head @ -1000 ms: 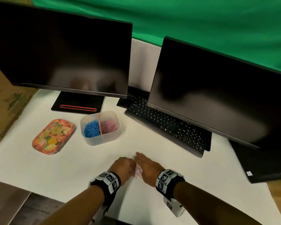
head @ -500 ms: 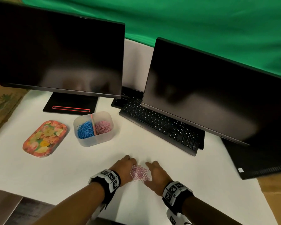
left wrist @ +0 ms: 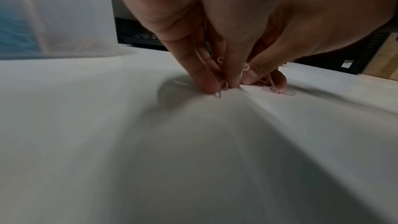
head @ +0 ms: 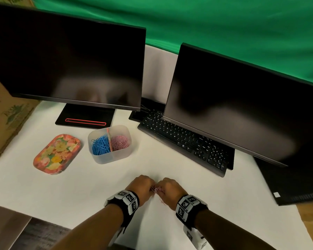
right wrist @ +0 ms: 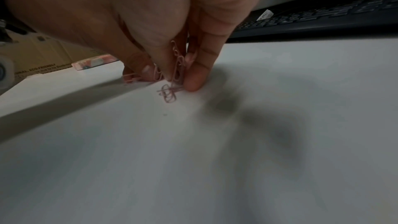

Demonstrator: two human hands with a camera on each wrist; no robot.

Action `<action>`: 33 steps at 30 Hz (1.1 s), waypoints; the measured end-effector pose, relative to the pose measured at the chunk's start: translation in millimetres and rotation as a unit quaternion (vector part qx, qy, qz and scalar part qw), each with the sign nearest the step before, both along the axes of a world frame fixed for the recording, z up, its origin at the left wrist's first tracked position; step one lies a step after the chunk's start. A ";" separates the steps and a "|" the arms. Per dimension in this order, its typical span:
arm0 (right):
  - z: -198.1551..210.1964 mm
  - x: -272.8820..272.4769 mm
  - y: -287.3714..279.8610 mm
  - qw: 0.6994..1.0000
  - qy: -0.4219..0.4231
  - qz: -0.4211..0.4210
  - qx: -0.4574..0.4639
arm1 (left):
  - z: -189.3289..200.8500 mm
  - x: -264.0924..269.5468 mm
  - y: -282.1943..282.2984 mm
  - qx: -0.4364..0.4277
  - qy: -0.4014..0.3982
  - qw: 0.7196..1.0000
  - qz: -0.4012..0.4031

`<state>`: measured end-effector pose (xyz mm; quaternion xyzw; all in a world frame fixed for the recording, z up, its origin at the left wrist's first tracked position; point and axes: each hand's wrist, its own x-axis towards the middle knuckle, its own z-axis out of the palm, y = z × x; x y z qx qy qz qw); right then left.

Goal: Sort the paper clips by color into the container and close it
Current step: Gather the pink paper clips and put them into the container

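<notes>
Both hands meet at the front middle of the white table (head: 215, 186). My left hand (head: 140, 186) and right hand (head: 169, 188) each pinch pink paper clips (head: 157, 190) from a small bunch between them. In the left wrist view my fingertips (left wrist: 212, 86) press clips (left wrist: 223, 88) against the table. In the right wrist view thumb and fingers grip clips (right wrist: 178, 64), with a few loose ones (right wrist: 169, 94) lying just in front. The translucent container (head: 114, 156) stands uncovered at the back left, blue clips (head: 100, 146) left of its divider, pink clips (head: 120, 143) right. Its flowered lid (head: 57, 153) lies beside it.
Two dark monitors (head: 70, 65) (head: 242, 105) stand at the back, a black keyboard (head: 184, 141) under the right one. A cardboard box (head: 5, 112) lines the left edge. A black device (head: 296, 183) lies at the right.
My hands were spread apart around the pink clips half a second ago. They have closed in together and now pinch the bunch.
</notes>
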<state>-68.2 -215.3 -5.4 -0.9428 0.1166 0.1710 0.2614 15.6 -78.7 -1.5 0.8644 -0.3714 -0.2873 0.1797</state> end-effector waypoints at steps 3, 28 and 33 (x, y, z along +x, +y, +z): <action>1.4 2.7 -4.6 1.000 0.003 0.005 -0.010 | -0.8 4.6 4.5 0.001 -0.009 1.000 -0.002; 72.3 96.9 4.4 0.934 -0.073 -0.215 0.275 | 70.8 148.1 36.2 -0.063 -0.016 0.934 0.351; 93.0 161.3 22.4 0.963 -0.099 -0.148 0.200 | 75.8 152.2 43.6 -0.068 -0.028 0.917 0.392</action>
